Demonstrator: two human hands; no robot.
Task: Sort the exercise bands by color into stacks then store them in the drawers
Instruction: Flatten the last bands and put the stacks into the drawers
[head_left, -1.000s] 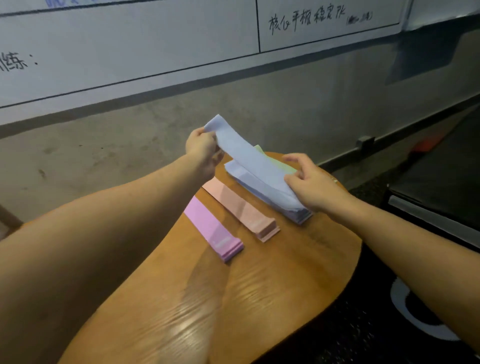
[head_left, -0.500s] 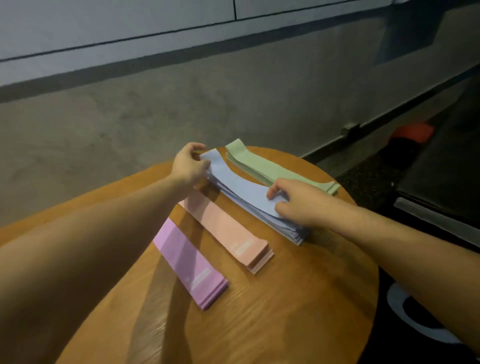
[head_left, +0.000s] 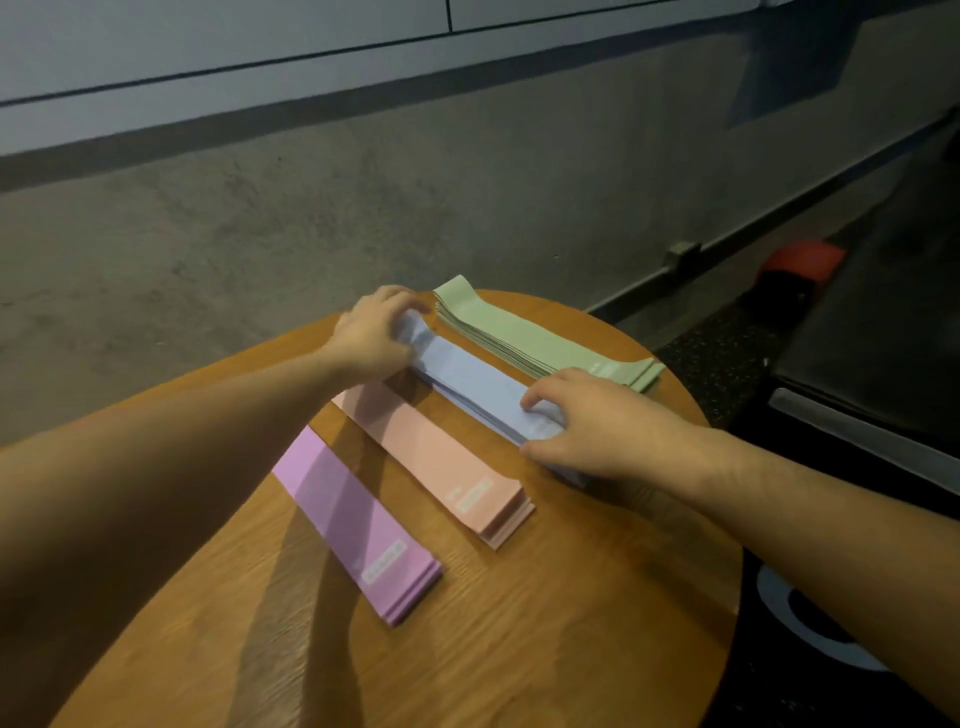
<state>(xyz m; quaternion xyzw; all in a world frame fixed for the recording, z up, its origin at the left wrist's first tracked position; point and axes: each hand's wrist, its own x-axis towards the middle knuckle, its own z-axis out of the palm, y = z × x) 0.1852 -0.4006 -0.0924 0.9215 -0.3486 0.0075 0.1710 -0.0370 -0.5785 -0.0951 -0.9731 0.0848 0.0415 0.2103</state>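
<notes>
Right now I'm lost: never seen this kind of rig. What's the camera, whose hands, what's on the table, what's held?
There is no robot here. One wide-angle camera sits on a person's head and looks forward and down, so both bare arms reach in from the bottom of the picture.

On the round wooden table lie four stacks of flat exercise bands, side by side: purple stack, pink stack, blue stack, green stack.

The left hand grips the far end of the blue stack. The right hand rests on its near end, fingers curled over the edge. Nothing is lifted, and no drawers are in view.
</notes>
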